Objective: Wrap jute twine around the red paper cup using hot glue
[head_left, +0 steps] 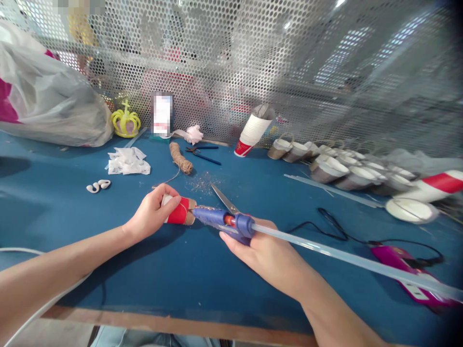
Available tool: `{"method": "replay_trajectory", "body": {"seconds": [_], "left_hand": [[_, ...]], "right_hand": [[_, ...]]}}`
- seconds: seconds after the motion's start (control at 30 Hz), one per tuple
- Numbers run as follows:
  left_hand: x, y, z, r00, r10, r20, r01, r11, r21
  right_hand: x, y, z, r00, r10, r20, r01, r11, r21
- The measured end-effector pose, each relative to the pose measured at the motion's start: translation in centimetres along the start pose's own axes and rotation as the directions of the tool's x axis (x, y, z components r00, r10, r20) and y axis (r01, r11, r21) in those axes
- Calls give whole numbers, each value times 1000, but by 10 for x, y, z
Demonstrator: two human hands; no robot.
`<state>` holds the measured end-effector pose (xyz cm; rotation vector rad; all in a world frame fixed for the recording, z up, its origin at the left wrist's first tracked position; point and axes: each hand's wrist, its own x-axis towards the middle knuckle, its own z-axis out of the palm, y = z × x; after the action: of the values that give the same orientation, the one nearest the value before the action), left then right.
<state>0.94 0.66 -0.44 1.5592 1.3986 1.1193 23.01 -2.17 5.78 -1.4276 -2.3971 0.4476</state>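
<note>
My left hand (pixel 154 212) is closed around a red and white paper cup (pixel 175 214) lying on its side. Brown twine (pixel 190 215) is wound around the cup's right end, and a loose strand crosses its red side. In my right hand (pixel 269 253) is a blue hot glue gun (pixel 220 220), its nozzle at the twine-wrapped end; whether it touches cannot be made out. A long clear glue stick (pixel 325 247) sticks out of the gun's back. Scissors (pixel 224 198) show just behind the gun, their handles mostly hidden. A twine bundle (pixel 181 158) lies beyond the cup.
Behind are pliers (pixel 204 154), a phone (pixel 162 115), a yellow crown-like piece (pixel 126 121) and stacked paper cups (pixel 253 130). Several twine-wrapped cups (pixel 329 168) stand right, near a purple power strip (pixel 408 274) with a black cable. A plastic bag (pixel 54 91) sits left.
</note>
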Motion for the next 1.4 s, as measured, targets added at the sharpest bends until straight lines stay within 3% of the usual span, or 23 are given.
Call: {"method": "replay_trajectory", "body": {"seconds": [0.5,0.83,1.2,1.4], "left_hand": [[-3,5,-2,1000,11,5,-12,997,78],[-9,1,-2,995,91,34,-95,990,105],[-11,-2,-1,990,129,57,-136,981,141],[-12,-2,-2,982,173,70,-182,970,160]], "right_hand": [[1,0,1,1000,13,17,-13,1000,4],[8,2,0,996,-72,-61,63,989,-136],[6,5,-2,999,38,10,-37,993,-113],[4,7,-2,997,74,-7,-74,993,-95]]}}
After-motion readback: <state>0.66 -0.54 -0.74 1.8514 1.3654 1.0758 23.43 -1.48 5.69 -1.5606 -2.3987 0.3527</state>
